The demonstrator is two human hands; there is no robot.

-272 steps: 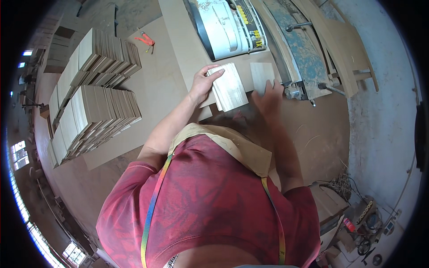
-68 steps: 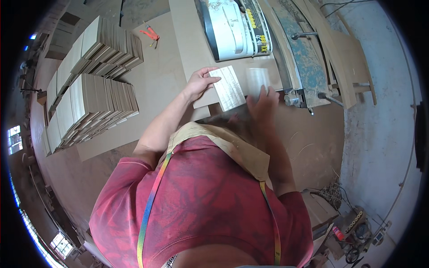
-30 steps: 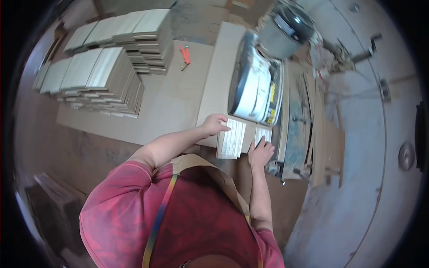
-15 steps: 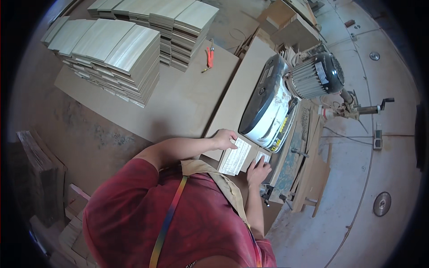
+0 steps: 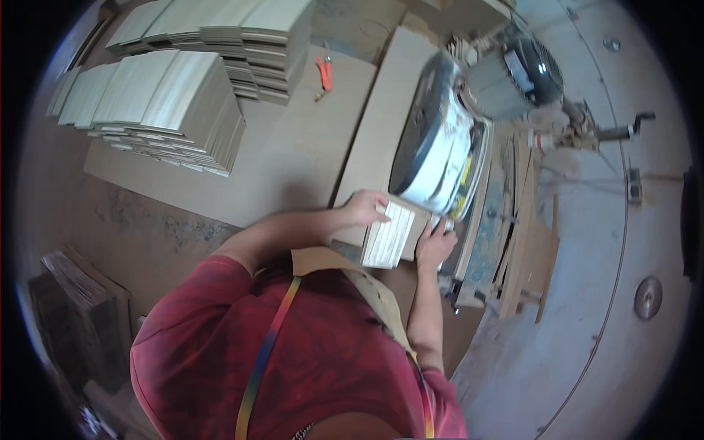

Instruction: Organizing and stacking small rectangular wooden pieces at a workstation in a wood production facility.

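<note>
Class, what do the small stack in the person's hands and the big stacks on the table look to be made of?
Small stack: probably thin wood slats, pale and unfinished, with layered edges showing. Big stacks: likely the same pale wood or veneer, matte, faint streaks like grain. Table: seemingly bare board, dull tan.

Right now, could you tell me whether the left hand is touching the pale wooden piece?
Touching. The head view shows the left hand with its fingers curled over the upper edge of the pale wooden piece, no gap between them.

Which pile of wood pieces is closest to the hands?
The small stack held between the left hand and right hand. The two big piles sit far off across the table.
</note>
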